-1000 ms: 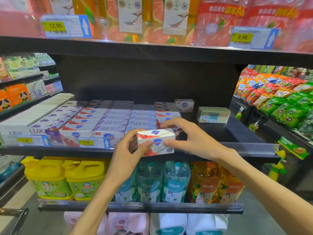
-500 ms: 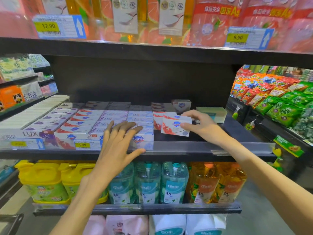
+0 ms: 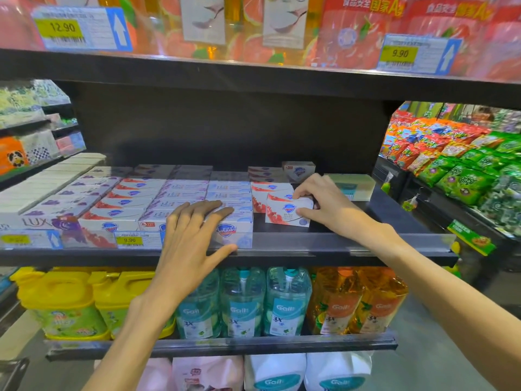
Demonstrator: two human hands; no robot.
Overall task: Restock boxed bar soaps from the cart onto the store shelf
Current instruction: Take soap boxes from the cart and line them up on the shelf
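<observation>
Two hands work the middle shelf [image 3: 338, 249] of a store aisle. The right hand [image 3: 324, 204] pinches a red-and-white soap box [image 3: 289, 214], thumb on its front face and fingers curled over the top, with the box standing on the shelf at the near end of the red-and-white column [image 3: 270, 189], just behind the shelf's front lip. The left hand [image 3: 194, 230] lies flat with fingers spread across the tops of the blue-and-white boxes [image 3: 231, 210] immediately left of that box, its thumb down on the shelf's front lip; it grips nothing. The box appears to be in the act of being seated. To finish the step well, it should be pushed back until it touches the box behind it, squared to the shelf lip with the logo facing out, while the flat left hand keeps the neighbouring row from shifting. Right of the box, the shelf runs dark and bare toward a pale green carton [image 3: 352, 186]. The cart is not in view.
</observation>
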